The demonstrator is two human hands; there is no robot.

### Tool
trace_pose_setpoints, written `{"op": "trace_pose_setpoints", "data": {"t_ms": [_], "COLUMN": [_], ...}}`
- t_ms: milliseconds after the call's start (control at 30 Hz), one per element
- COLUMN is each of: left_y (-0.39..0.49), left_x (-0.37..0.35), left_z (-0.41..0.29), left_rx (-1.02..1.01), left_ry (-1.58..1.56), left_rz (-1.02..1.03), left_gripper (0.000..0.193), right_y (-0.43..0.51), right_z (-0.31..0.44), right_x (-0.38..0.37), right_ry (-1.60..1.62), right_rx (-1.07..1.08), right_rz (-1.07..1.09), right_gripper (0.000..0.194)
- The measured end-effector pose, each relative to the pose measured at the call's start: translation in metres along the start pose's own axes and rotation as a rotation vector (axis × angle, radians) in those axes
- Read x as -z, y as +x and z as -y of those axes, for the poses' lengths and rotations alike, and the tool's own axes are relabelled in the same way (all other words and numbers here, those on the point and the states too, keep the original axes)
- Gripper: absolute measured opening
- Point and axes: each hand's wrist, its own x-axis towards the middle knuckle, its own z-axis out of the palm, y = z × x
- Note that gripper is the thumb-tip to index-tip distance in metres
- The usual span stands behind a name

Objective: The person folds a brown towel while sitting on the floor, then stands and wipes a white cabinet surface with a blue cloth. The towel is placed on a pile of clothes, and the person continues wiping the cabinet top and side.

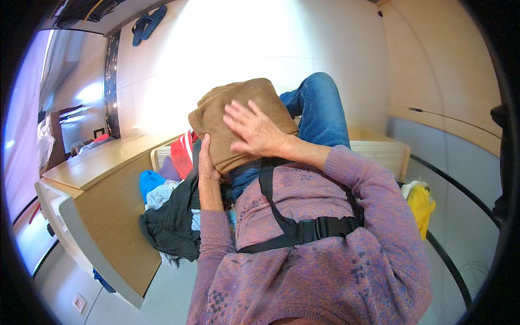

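A folded brown cloth garment (243, 118) rests on my lap, over my jeans (325, 107). At its near left corner my left hand (208, 162) grips the edge, with the thumb on top and the fingers hidden beneath. My right hand (254, 130) is over the upper face of the garment, palm down and fingers spread, slightly blurred; whether it presses on the cloth or hovers just above cannot be told. A black garment (174, 223) lies to my left, beside a red garment with white stripes (183, 152), a blue cloth (151, 183) and a purple cloth (168, 168).
A wooden cabinet (118, 199) stands close on my left. Behind my legs is a light wooden edge (375, 152). A yellow cloth (419, 205) hangs at right, near a large wooden panel (443, 61). Dark slippers (149, 26) lie on the floor at the far left.
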Motion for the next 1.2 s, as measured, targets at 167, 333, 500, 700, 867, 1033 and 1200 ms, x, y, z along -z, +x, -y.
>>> {"op": "trace_pose_setpoints", "data": {"t_ms": [167,333,500,700,867,1033,1200], "left_y": [-0.011,-0.026,-0.036,-0.047,-0.062,-0.059,-0.02], "left_x": [-0.016,-0.029,-0.026,-0.071,-0.122,-0.116,-0.057], "left_z": [-0.009,-0.014,-0.027,-0.054,-0.087,-0.082,-0.054], "left_rx": [0.077,-0.024,-0.241,-1.207,-1.105,-0.569,-0.209], "left_ry": [-0.183,-0.24,0.343,1.483,1.368,0.791,0.376], "left_rz": [0.083,0.114,0.033,-0.141,0.125,0.159,-0.04], "left_gripper": [0.052,0.049,0.045,0.093,0.08,0.04,0.045], "right_y": [-0.009,0.006,0.021,0.039,0.063,0.1,0.093], "right_z": [0.027,0.026,0.003,-0.009,-0.005,-0.016,-0.044], "right_x": [0.012,0.012,0.041,0.11,0.162,0.187,0.15], "right_ry": [-0.009,-0.073,0.164,0.296,0.541,0.249,-0.045], "right_rx": [0.131,0.069,-0.057,-0.008,-0.072,0.044,-0.15], "right_rz": [0.081,-0.032,-0.129,0.065,0.336,0.281,-0.263], "right_gripper": [0.079,0.075,0.049,0.039,0.031,0.028,0.036]}}
